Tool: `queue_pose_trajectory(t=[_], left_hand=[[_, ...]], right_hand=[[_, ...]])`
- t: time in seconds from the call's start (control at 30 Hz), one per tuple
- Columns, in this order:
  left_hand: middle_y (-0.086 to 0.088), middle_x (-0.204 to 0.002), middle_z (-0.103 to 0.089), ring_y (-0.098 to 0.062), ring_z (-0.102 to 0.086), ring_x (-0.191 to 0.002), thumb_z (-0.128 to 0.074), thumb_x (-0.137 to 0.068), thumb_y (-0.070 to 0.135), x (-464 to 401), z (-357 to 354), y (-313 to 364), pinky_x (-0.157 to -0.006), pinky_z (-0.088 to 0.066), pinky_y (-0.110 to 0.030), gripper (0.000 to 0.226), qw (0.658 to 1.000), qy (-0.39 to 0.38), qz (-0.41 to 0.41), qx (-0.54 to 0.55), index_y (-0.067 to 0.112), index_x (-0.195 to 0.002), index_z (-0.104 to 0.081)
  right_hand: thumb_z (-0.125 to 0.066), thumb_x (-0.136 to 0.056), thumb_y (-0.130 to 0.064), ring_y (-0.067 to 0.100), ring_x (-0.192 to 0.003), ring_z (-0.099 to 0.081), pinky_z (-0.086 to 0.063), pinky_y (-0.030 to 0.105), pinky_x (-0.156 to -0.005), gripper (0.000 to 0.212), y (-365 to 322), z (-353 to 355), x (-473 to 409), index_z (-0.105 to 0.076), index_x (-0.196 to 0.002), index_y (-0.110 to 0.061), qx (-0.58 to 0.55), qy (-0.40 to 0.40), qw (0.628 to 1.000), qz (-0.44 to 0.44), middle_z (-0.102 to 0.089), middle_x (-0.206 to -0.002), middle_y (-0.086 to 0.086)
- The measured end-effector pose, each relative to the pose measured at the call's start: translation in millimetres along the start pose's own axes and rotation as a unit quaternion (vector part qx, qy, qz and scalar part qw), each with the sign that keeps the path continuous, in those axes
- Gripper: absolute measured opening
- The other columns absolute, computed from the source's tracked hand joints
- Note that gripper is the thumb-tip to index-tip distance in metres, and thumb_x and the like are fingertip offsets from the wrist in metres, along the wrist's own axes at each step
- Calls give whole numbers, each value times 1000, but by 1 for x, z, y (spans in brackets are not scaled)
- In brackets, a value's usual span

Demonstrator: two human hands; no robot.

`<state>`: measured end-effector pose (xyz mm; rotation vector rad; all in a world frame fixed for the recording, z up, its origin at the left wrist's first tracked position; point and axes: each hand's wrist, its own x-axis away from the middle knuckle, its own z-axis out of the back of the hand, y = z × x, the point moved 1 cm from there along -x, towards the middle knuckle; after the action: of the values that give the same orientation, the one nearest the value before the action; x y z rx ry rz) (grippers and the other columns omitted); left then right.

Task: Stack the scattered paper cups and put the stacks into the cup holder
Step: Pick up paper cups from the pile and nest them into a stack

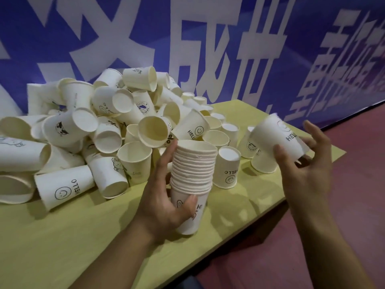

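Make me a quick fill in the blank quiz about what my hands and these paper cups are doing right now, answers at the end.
1. The left hand grips a nested stack of cups, its bottom cup printed with the word ____.
2. The right hand holds a single cup printed with the word ____.
3. The pile of loose cups lies on a ____-coloured table.
4. The upside-down HELLO cup stands just ____ of the stack.

Answers: Hi; HELLO; yellow; right
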<state>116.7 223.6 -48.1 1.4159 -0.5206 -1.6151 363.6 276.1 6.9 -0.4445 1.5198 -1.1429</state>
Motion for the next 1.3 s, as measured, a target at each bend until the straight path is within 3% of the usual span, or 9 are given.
queue_pose_trajectory(t=[0.1,0.23,0.47,0.6,0.8,0.97,1.1,1.23,1.3], left_hand=[[21,-148,-43,-11,-53,-131,-67,-70,44,-1,-1,1,-99,-46,-17,100,999,-34,-17,-25,55,-154,-14],[12,-147,-45,-17,-55,-128,-67,-71,43,0,-4,2,-101,-47,-24,100,997,-58,-19,-39,53,-155,-15],[10,-145,-45,-14,-54,-126,-66,-71,50,0,-1,7,-98,-50,-25,99,995,-77,-15,-62,55,-154,-13],[10,-146,-44,-16,-53,-127,-67,-71,47,0,-1,7,-97,-53,-34,101,995,-76,-19,-68,55,-155,-12],[13,-145,-44,-17,-55,-125,-67,-70,46,1,-1,4,-94,-53,-27,100,995,-72,-20,-66,59,-152,-12],[21,-142,-47,-10,-57,-124,-68,-70,48,-1,1,3,-93,-54,-26,102,999,-25,-3,-27,54,-154,-9],[31,-142,-43,-5,-58,-121,-71,-64,53,1,7,4,-89,-54,-24,104,1000,15,16,-17,66,-148,-9],[32,-137,-47,-11,-60,-122,-72,-64,51,0,9,1,-92,-57,-40,100,998,49,37,18,65,-147,-18],[32,-135,-48,-11,-61,-121,-70,-66,52,-2,12,-1,-93,-57,-39,99,997,66,31,7,61,-149,-18]], right_hand=[[-69,-92,-23,1,-86,-65,-51,15,-62,40,-23,-18,3,-55,-127,-36,-95,-32,994,-34,-57,-115,-12],[-72,-88,-24,0,-91,-67,-55,20,-71,48,-35,-46,11,-52,-131,-30,-151,-91,982,-66,-57,-118,-11],[-74,-86,-26,-4,-93,-64,-57,20,-68,70,-49,-68,22,-36,-140,-49,-149,-184,971,-47,-50,-116,-10],[-69,-79,-39,-4,-91,-59,-56,20,-64,80,-47,-70,22,-22,-135,-72,-101,-248,963,-33,-49,-96,-31],[-58,-73,-34,7,-91,-58,-57,33,-80,72,-49,-66,9,-31,-124,-78,-33,-326,945,-16,-51,-100,-12],[-54,-83,-44,-4,-97,-61,-50,22,-80,33,-41,-65,9,-61,-111,-59,-40,-280,959,1,-62,-102,-21],[-51,-91,-47,-10,-107,-55,-43,9,-76,25,-32,-65,17,-66,-109,-55,-15,-278,960,10,-61,-116,-25],[-61,-94,-37,11,-118,-52,-47,33,-97,30,-4,-62,7,-61,-124,-43,106,-178,978,17,-55,-126,-17],[-65,-93,-39,18,-131,-39,-32,38,-111,48,11,-62,4,-52,-139,-34,230,-189,954,12,-51,-138,-5]])
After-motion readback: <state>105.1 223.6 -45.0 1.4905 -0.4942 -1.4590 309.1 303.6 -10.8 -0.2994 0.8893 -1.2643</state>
